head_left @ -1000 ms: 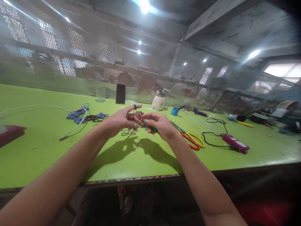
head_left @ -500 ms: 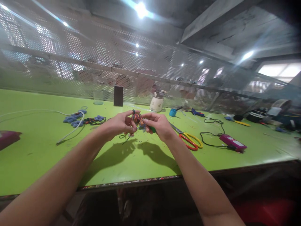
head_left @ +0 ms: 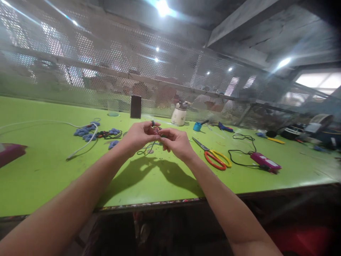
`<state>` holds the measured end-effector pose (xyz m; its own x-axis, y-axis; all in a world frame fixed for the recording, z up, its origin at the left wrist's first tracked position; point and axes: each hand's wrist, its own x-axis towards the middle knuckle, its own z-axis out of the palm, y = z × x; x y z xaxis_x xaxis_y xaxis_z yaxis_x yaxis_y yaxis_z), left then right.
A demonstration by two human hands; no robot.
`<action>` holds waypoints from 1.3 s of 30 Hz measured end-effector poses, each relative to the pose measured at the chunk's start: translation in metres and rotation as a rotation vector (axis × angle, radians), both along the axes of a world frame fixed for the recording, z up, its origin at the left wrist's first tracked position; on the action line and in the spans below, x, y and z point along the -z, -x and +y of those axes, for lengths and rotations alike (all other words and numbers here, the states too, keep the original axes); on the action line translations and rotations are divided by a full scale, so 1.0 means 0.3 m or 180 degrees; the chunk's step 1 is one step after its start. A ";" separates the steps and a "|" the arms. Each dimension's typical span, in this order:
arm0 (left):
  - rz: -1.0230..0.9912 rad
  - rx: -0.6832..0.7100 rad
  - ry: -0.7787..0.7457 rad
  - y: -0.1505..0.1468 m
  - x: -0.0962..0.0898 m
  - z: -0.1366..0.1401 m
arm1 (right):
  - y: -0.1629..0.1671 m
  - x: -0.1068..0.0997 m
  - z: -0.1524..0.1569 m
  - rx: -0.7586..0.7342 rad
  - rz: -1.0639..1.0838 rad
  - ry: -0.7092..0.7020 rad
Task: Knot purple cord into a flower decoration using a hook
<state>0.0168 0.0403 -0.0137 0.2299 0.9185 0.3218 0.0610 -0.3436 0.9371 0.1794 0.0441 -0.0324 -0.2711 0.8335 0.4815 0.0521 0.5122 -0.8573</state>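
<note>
Above the middle of the green table, my left hand [head_left: 139, 138] is closed around a small ball wound with multicoloured thread [head_left: 156, 130], mostly hidden by the fingers. My right hand [head_left: 178, 143] meets it fingertip to fingertip, pinched at the ball's near side. A bit of green shows at its fingers, too small to name. Thin dark cord [head_left: 146, 149] hangs in a loop below the left fingers. Scissors [head_left: 213, 158] with one red and one yellow handle lie right of my right hand, blades slightly apart. Left of my left hand lie blue flower-shaped pieces [head_left: 84, 133].
A white cable [head_left: 87, 141] crosses the table [head_left: 64, 185] at left. Behind stand a clear cup [head_left: 113, 108], a dark upright slab [head_left: 135, 107] and a white bottle [head_left: 178, 115]. Rightward are a blue pot [head_left: 197, 126], blue-handled pliers [head_left: 225, 128] and a purple box [head_left: 265, 161] with black cord.
My hands have drawn closer together, and the fingers now cover more of the ball. A single blue piece beside my left forearm has come into sight. The view has shifted slightly.
</note>
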 end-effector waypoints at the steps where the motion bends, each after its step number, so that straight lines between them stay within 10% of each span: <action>1: 0.0010 -0.0005 0.0004 -0.002 0.001 0.001 | 0.001 0.002 0.001 0.0020 -0.0007 -0.0011; 39: -0.0257 0.1042 0.0752 0.047 -0.008 -0.001 | -0.028 -0.022 -0.008 -0.0725 0.0418 0.1132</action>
